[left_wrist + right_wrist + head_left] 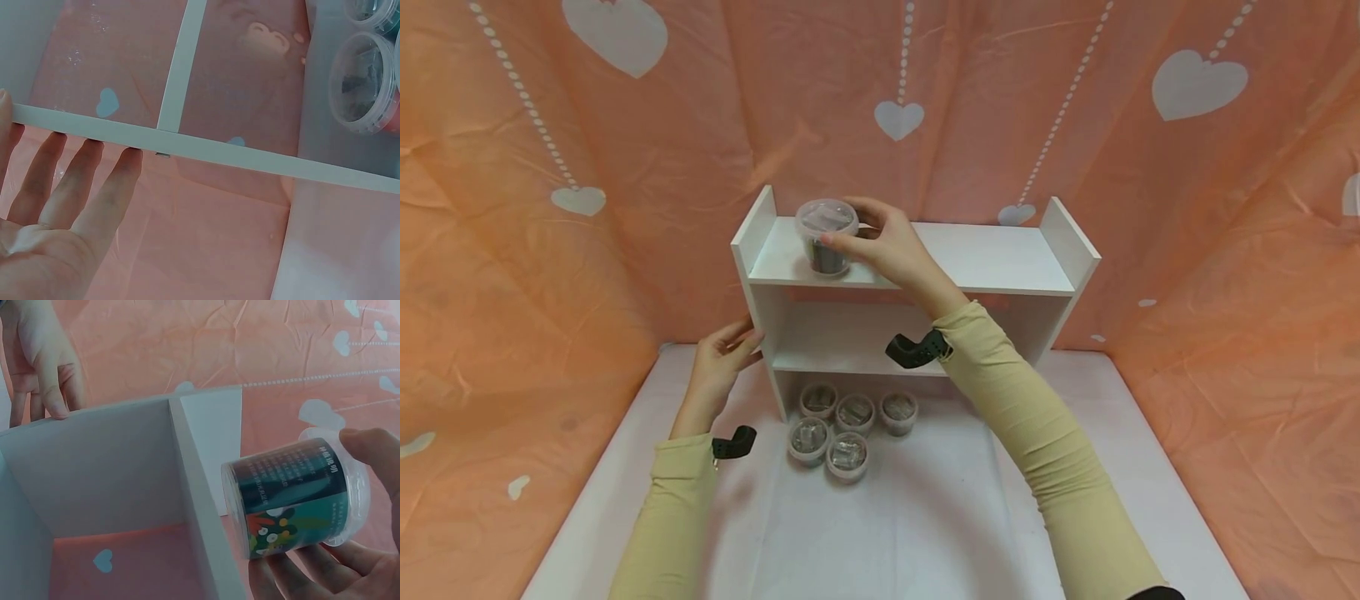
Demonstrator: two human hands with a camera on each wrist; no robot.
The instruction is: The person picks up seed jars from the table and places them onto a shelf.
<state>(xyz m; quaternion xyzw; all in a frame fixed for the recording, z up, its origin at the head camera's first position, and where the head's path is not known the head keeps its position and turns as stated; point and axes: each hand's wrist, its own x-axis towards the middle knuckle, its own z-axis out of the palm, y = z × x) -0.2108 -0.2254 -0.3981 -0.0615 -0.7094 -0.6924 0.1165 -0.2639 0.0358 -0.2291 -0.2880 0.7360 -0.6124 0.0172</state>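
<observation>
My right hand [887,242] holds a clear lidded plastic tub [827,237] over the left part of the white shelf unit's top board [977,254]. In the right wrist view the tub [294,494] shows a dark and green printed label with a colourful picture; thumb and fingers grip it from opposite sides. My left hand [717,367] is at the unit's left side panel [760,308]. Seen from the left wrist, the straight fingertips [128,164] touch the edge of that panel [219,153], while the palm faces up and nothing is held.
Several similar lidded tubs [847,454] stand grouped on the white table [925,533] below and in front of the unit's left half. A middle shelf [850,333] runs under the top board. Orange sheeting with white hearts [898,121] hangs behind and at both sides.
</observation>
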